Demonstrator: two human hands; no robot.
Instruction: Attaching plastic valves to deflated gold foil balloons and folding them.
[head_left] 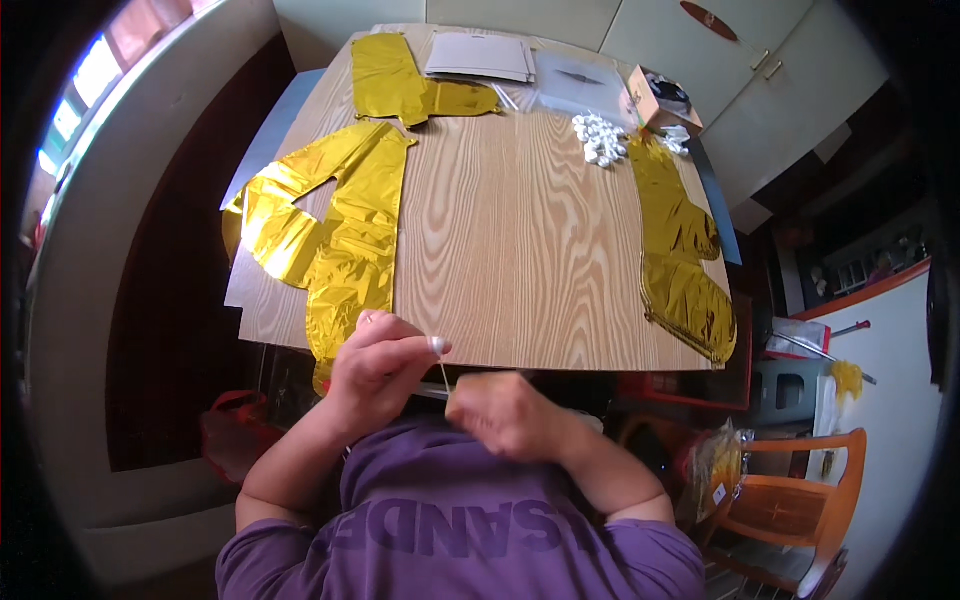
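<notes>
Close to my body, at the table's near edge, my left hand (372,368) pinches a small white roll (437,345) between thumb and fingers. A thin pale string (446,375) runs down from the roll to my right hand (505,414), whose fingers are curled closed on it and blurred by motion. A flat gold foil balloon (352,245) lies beside and partly under my left hand. Farther back on the left is another gold foil balloon (385,78). More gold foil (675,220) lies along the table's right side.
A pile of small white rolls (600,140) is at the far right of the wooden table (490,220). Nearby stand an open box (655,100), a clear plastic sheet (580,85) and a stack of white card (480,55). A wooden chair (800,500) is at lower right.
</notes>
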